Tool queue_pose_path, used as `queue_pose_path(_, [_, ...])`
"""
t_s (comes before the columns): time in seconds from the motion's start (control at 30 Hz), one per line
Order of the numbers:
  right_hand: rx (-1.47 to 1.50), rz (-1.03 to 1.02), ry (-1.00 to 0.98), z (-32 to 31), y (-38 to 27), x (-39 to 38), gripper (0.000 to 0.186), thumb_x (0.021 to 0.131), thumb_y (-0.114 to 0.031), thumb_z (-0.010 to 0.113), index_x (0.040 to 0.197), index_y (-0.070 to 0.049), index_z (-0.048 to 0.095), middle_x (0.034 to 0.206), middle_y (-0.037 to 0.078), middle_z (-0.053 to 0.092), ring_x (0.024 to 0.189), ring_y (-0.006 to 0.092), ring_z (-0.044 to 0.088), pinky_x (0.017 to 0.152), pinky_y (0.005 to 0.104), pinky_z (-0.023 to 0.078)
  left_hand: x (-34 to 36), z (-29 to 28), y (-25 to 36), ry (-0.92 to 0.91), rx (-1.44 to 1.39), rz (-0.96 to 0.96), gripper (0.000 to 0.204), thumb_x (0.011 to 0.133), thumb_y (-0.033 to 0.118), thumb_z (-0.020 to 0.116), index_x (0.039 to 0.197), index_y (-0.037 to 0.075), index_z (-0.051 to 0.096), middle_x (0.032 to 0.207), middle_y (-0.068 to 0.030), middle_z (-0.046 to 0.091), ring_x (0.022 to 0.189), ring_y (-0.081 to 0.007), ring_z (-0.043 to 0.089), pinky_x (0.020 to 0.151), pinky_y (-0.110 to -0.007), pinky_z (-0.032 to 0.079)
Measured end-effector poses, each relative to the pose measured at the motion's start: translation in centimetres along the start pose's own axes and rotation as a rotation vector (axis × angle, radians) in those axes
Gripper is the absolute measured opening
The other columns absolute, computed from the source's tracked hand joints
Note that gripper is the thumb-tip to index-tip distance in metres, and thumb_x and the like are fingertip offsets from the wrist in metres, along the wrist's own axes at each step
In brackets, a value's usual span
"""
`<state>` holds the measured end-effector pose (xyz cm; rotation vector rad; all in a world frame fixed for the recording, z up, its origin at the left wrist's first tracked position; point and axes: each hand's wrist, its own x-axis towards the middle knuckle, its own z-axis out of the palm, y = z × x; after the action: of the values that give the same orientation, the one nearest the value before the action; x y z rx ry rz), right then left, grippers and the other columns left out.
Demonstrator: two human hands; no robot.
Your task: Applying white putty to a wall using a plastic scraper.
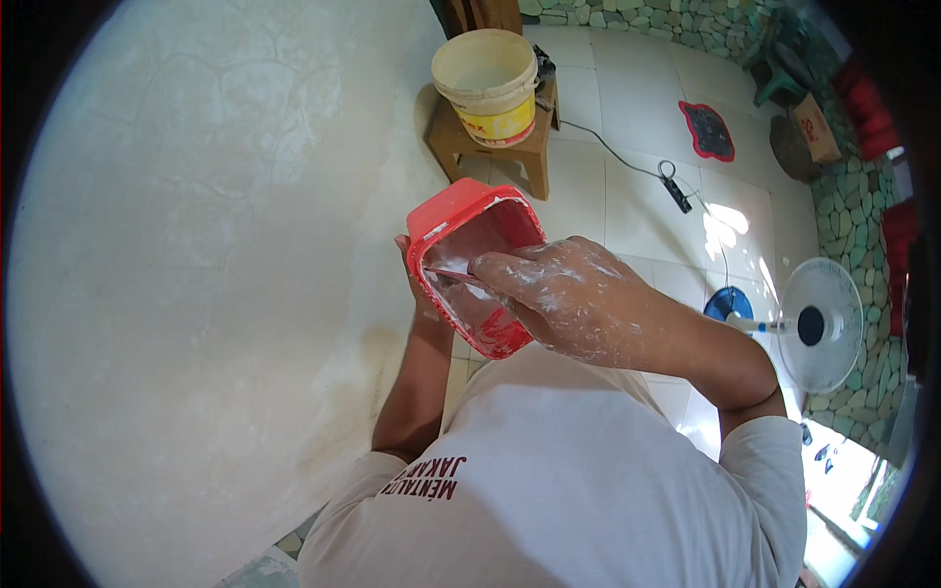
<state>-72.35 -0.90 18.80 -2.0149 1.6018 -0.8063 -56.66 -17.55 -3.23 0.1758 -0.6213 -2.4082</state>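
A red plastic tub point(453, 208) with white paste smeared along its rim and inside is tilted in front of my chest. My left hand point(417, 292) grips it from the left and below, most of its fingers hidden behind the tub wall. Over the tub's opening, my right hand point(578, 294), streaked with white paste, is closed around a thin flat tool point(459, 277). The tool reaches into the tub, with white paste near its edge. Much of it is covered by my fingers, so its exact kind is unclear.
A pale wall point(216, 255) with damp-looking patches rises close on my left. Ahead, a cream bucket point(485, 73) stands on a wooden stool point(534, 162). A cable runs to a black power strip point(676, 194) on the tiled floor. At right stands a fan point(818, 323).
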Motion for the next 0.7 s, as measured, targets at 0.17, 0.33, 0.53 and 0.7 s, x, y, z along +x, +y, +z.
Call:
queue_pose_path(0.17, [0.084, -0.042, -0.084, -4.8, 5.1, 1.5, 0.020, 0.088, 0.001, 0.060, 0.107, -0.003, 0.055, 0.087, 0.022, 0.066, 0.079, 0.0408, 0.065, 0.068, 0.0488, 0.051, 5.3, 2.2, -1.8, 0.027, 0.042, 0.071, 0.078, 0.091, 0.073, 0.042, 0.137, 0.010, 0.050, 0.137, -0.0109, 0.055, 0.123, -0.0286, 0.053, 0.105, -0.047, 0.045])
queue_pose_path(0.33, [0.195, -0.030, -0.149, -8.7, 8.1, 2.0, 0.017, 0.087, 0.001, 0.060, 0.103, -0.001, 0.055, 0.087, 0.023, 0.064, 0.081, 0.0440, 0.062, 0.070, 0.0515, 0.047, 7.5, 5.9, -4.4, 0.084, 0.069, 0.171, 0.082, 0.090, 0.075, 0.042, 0.138, 0.009, 0.049, 0.137, -0.0119, 0.054, 0.123, -0.0290, 0.053, 0.105, -0.047, 0.045])
queue_pose_path(0.53, [0.219, -0.045, -0.135, -8.5, 11.9, 4.2, 0.015, 0.088, -0.002, 0.060, 0.102, 0.000, 0.055, 0.089, 0.024, 0.063, 0.085, 0.0446, 0.060, 0.073, 0.0519, 0.045, 8.8, 6.7, -3.7, 0.214, 0.250, 0.227, 0.091, 0.086, 0.080, 0.042, 0.141, 0.008, 0.046, 0.138, -0.0132, 0.054, 0.124, -0.0301, 0.053, 0.106, -0.048, 0.045])
queue_pose_path(0.7, [0.290, -0.128, -0.170, -7.6, 14.0, 7.0, 0.013, 0.089, -0.004, 0.059, 0.100, 0.002, 0.056, 0.093, 0.024, 0.063, 0.086, 0.0430, 0.060, 0.074, 0.0486, 0.047, 8.6, 5.1, -3.1, 0.375, 0.208, 0.286, 0.094, 0.082, 0.082, 0.045, 0.141, 0.008, 0.045, 0.135, -0.0134, 0.055, 0.122, -0.0311, 0.055, 0.104, -0.047, 0.047])
